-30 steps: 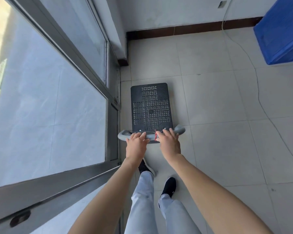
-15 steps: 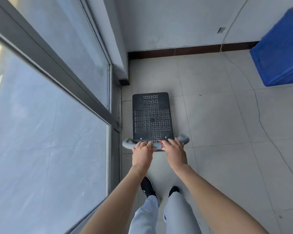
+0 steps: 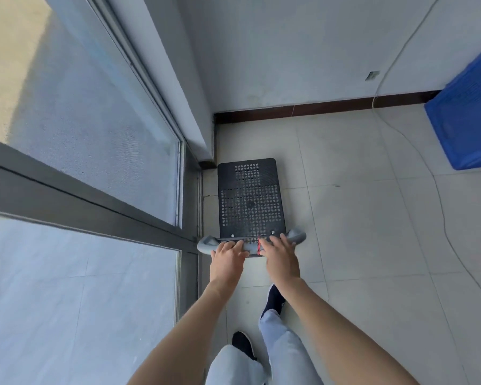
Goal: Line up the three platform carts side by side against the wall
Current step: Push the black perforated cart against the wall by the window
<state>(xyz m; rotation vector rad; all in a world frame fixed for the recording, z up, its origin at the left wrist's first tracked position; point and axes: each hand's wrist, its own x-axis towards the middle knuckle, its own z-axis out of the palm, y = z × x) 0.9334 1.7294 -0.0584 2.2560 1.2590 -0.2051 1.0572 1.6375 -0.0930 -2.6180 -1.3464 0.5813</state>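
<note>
- At the near edge of the floor [image 3: 372, 218], two dark shoes [image 3: 272, 298] stand below the arms, one a step ahead of the other.
- Just beyond them, the left grip [image 3: 227, 257] and right grip [image 3: 281, 257], both bare hands, lie side by side on the grey handle [image 3: 297, 236]. The fingers of each curl over the bar and hold it, and a red band [image 3: 258, 245] shows between them. The left grip is the one nearer the window frame [image 3: 190, 195]; the right is on the open-floor side.
- Straight ahead of both grips lies the cart [image 3: 250, 201]. Its black perforated deck runs lengthwise away from the handle, with the long axis aimed at the far wall [image 3: 289, 51] and roughly parallel to the window frame. Its left edge is just beside that frame's track.
- Past the deck's front edge, a strip of bare floor separates it from the baseboard [image 3: 317, 108]. The front-left corner is near the foot of the pillar [image 3: 189, 112] and seems not to touch it.
- That gap looks like what the coming move turns on. An even push from both grips along the long axis should close it, while extra weight from the right grip would likely nose the deck into the frame.
- Farther right, a blue crate [image 3: 467, 120] and a cable [image 3: 400, 129] lie well apart from the cart. The other two carts are not in view.
</note>
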